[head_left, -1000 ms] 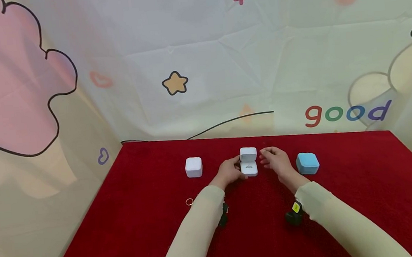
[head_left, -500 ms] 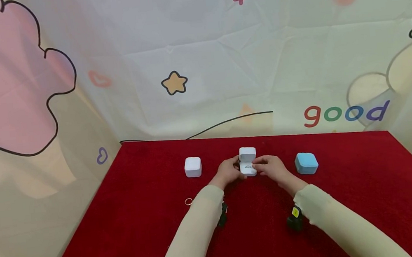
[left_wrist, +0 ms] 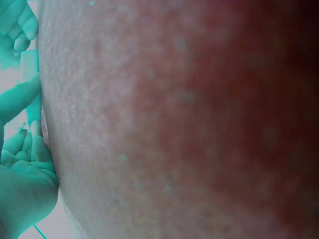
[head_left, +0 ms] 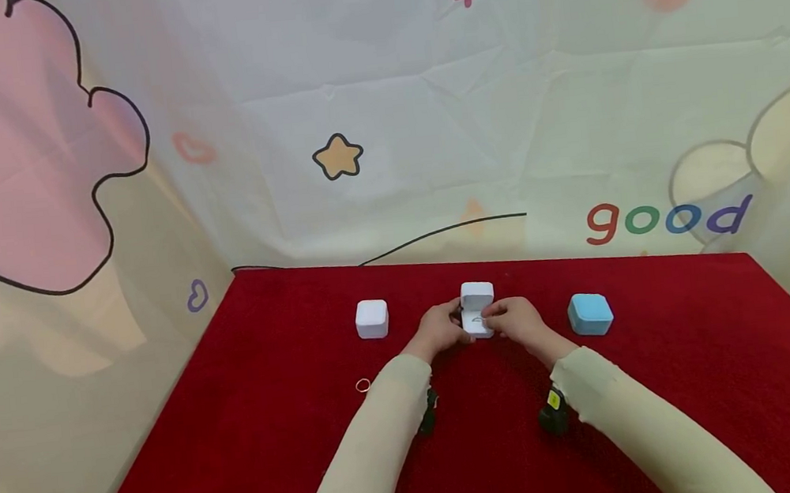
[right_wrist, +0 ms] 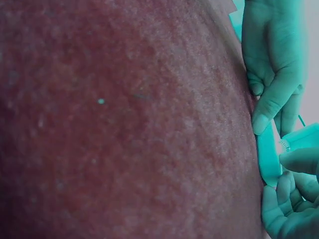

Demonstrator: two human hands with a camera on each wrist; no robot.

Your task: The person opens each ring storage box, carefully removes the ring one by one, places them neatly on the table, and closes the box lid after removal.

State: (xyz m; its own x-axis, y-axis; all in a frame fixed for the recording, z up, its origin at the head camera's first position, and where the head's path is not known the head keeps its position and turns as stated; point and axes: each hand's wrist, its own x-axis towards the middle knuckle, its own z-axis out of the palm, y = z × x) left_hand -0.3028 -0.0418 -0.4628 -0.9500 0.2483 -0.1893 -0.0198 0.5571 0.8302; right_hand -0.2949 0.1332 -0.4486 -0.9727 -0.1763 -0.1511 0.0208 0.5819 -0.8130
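A small white ring box [head_left: 476,292] stands with its lid raised on the red cloth. My left hand [head_left: 439,329] grips it from the left, thumb near the front and fingers behind. A silver-looking ring [head_left: 477,319] sits in the box's white insert. My right hand [head_left: 522,321] reaches in from the right with its fingertips right at that ring; I cannot tell whether they pinch it. In the right wrist view one digit of the right hand [right_wrist: 294,199] extends over the box [right_wrist: 269,162] beside the ring, and its other fingers curl by the box's side.
A closed white box [head_left: 372,319] stands to the left and a closed light-blue box [head_left: 590,314] to the right. A gold-coloured ring [head_left: 363,385] lies on the red cloth [head_left: 254,419] beside the left sleeve. A patterned curtain [head_left: 415,157] hangs behind the table.
My right hand has moved left from beside the box to the ring inside it, and has stayed there over the last half second. The left hand keeps its hold on the box.
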